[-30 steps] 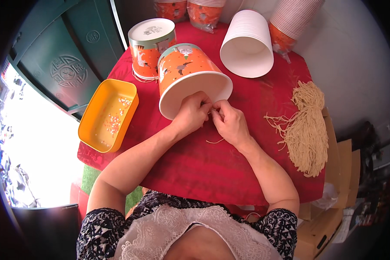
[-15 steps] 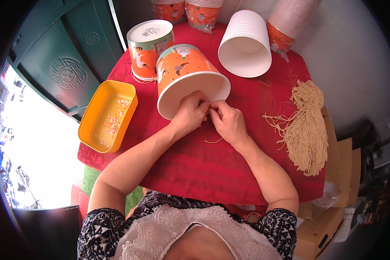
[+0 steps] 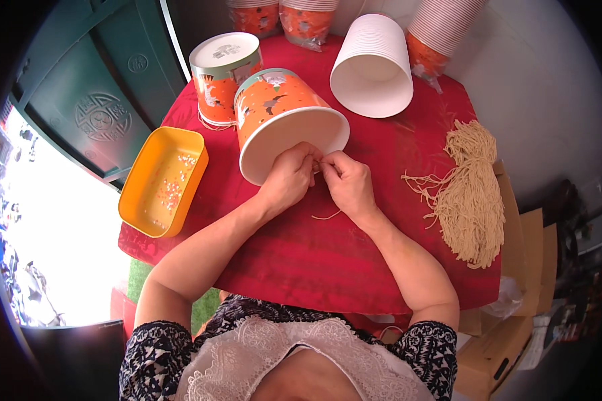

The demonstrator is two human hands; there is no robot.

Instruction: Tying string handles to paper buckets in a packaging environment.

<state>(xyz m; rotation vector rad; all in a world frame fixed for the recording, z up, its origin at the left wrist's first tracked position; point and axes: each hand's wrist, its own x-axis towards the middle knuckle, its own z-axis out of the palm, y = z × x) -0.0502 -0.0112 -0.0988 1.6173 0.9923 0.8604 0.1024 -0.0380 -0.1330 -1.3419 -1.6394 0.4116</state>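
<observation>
An orange paper bucket with dark and white figures lies tilted on the red cloth, its white mouth toward me. At the near lower rim my left hand is closed, seemingly gripping that rim with its fingertips partly hidden. My right hand meets it there, thumb and forefinger pinched on a thin tan string. A loose tail of the string hangs below the right hand onto the cloth. Just how the string meets the rim is hidden by my fingers.
Behind on the left, a matching bucket stands upside down with string round its rim. A yellow tub holds small pale and orange bits. Nested white buckets lie at the back. A tan string bundle lies right, near cardboard boxes.
The whole view has shifted slightly. Both hands stay together at the bucket's rim, fingers still pinched, with only a slight shift in the fingers.
</observation>
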